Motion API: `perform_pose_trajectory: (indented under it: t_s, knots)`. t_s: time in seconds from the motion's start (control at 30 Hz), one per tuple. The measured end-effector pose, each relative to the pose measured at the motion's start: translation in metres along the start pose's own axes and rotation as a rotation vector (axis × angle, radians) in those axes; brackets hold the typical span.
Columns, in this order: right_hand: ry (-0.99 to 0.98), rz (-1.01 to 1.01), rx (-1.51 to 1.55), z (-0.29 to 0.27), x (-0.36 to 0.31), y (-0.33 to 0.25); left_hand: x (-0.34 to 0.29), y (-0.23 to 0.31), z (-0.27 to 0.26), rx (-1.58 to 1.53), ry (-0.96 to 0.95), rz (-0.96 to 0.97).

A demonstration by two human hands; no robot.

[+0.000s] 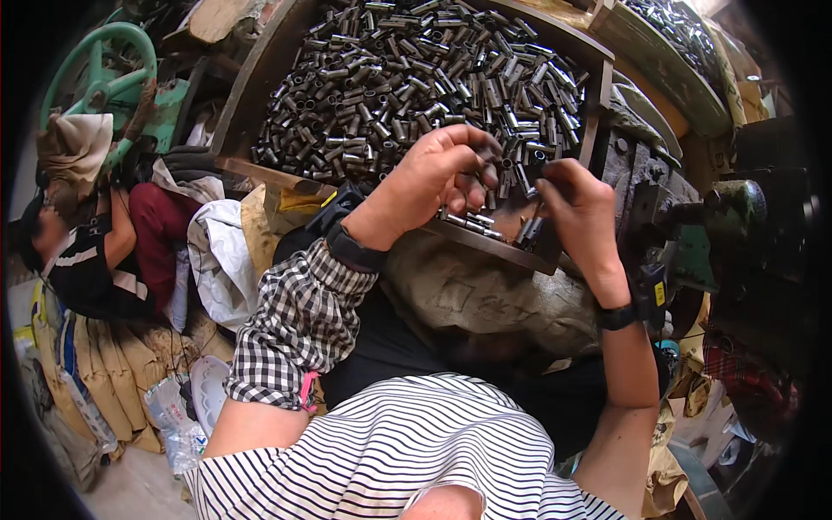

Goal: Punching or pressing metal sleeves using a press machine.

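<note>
Short dark metal tubes (373, 95) lie heaped in a wooden tray (238, 95). My left hand (438, 173) is over the near part of the heap, its fingers curled in and dirty at the tips; whatever they hold is hidden. To its right, my right hand (579, 208) is closed with thumb and fingertips together above the tray's near right corner, and I cannot make out what is in them. A shiny tube (523, 179) shows between the two hands, close to the right fingertips. Below the hands, several tubes (472, 225) lie along the near edge.
At the right stands a dark machine (737, 208) close to my right forearm. A green handwheel (100, 82) is at the far left, with another person (104, 234) below it. A second wooden container (667, 65) of metal pieces is at the far right. Grey cloth (468, 286) covers my lap.
</note>
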State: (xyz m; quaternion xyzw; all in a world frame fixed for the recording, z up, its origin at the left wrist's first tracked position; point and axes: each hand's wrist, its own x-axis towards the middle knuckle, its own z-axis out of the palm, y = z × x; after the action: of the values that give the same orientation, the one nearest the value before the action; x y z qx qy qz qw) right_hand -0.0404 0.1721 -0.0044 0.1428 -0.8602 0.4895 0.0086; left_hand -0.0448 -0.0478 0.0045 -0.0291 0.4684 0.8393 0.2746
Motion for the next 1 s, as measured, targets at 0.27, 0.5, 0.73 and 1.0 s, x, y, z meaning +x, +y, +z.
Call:
perform_pose_trajectory:
  t_s: [0.27, 0.5, 0.73, 1.0]
  knots:
    - [-0.158, -0.161, -0.912, 0.035, 0.008, -0.001, -0.004, -0.011, -0.007, 1.188, 0.100, 0.471]
    - [-0.072, -0.187, -0.641, 0.024, 0.006, 0.000, -0.002, -0.020, -0.009, 1.606, -0.105, 0.482]
    - [0.008, -0.009, -0.206, 0.001, -0.017, -0.022, 0.004, -0.019, -0.009, 1.746, -0.165, 0.451]
    - [0.076, -0.069, -0.154, -0.002, -0.030, -0.013, 0.006, -0.017, 0.005, 1.866, -0.155, 0.512]
